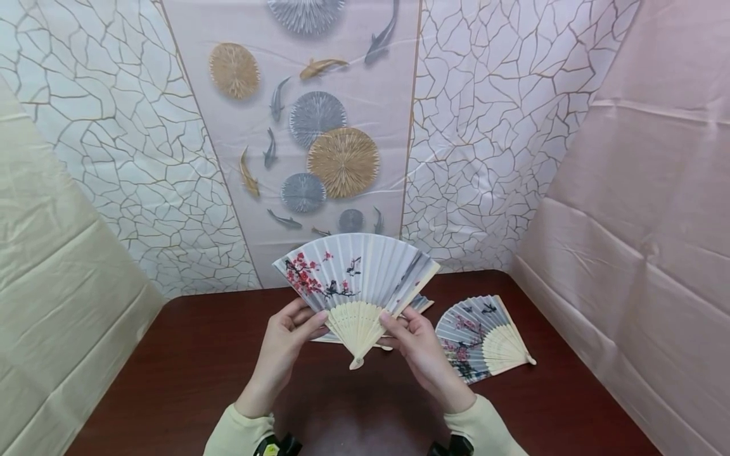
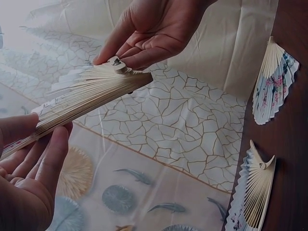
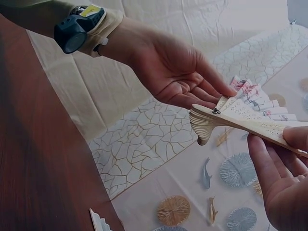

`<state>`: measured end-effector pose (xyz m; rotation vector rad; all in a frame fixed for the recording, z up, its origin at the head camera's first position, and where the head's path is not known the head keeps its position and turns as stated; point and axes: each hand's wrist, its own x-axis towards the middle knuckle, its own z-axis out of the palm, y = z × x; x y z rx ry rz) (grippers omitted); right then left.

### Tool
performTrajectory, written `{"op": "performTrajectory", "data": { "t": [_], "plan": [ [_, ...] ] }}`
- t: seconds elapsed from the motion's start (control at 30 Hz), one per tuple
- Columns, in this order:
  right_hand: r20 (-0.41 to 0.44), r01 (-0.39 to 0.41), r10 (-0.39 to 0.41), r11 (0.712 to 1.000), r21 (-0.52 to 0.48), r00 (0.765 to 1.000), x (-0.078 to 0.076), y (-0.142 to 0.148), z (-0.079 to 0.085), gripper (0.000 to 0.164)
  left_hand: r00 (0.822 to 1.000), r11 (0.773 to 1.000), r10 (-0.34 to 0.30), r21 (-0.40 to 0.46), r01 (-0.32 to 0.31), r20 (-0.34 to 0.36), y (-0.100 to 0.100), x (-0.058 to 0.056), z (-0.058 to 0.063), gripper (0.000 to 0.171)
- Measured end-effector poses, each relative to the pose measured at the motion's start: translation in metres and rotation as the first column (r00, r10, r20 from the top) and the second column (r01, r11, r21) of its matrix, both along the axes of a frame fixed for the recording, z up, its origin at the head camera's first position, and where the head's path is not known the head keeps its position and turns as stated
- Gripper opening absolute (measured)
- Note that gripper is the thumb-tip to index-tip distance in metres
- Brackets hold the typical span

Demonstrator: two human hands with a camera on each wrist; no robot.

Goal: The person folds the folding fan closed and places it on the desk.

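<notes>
An open folding fan (image 1: 367, 269) with red blossoms and dark birds is held up over the table, its pale ribs meeting at a pivot that points down. My left hand (image 1: 282, 348) pinches its left edge, thumb on the near face and fingers behind. On the opposite edge, my right hand (image 1: 424, 354) pinches in the same way. The left wrist view shows the held fan (image 2: 91, 98) edge-on between both hands. Behind it a second fan (image 1: 423, 304) lies on the table, mostly hidden. A third fan (image 1: 479, 339), spread open with pink blossoms, lies right of my right hand.
The dark red-brown table (image 1: 188, 361) has rounded far corners. A patterned cloth backdrop (image 1: 467, 126) with fish and round motifs hangs behind it. Pale cloth walls (image 1: 639, 253) stand on both sides.
</notes>
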<state>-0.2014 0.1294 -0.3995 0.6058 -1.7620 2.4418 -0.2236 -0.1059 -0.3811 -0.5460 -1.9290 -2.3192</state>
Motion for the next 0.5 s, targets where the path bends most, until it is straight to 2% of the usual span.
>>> {"op": "performTrajectory", "data": {
  "t": [0.33, 0.5],
  "plan": [
    [0.009, -0.001, 0.0, 1.0, 0.014, 1.0, 0.0019, 0.0001, -0.0005, 0.035, 1.0, 1.0, -0.022, -0.005, 0.022, -0.008, -0.0001, 0.0002, -0.0025, 0.038],
    [0.022, -0.007, 0.007, 0.999, 0.034, 1.0, 0.003, -0.0006, 0.0001, 0.041, 1.0, 1.0, -0.021, -0.013, 0.021, -0.01, -0.0007, 0.0006, -0.0032, 0.037]
  ]
}}
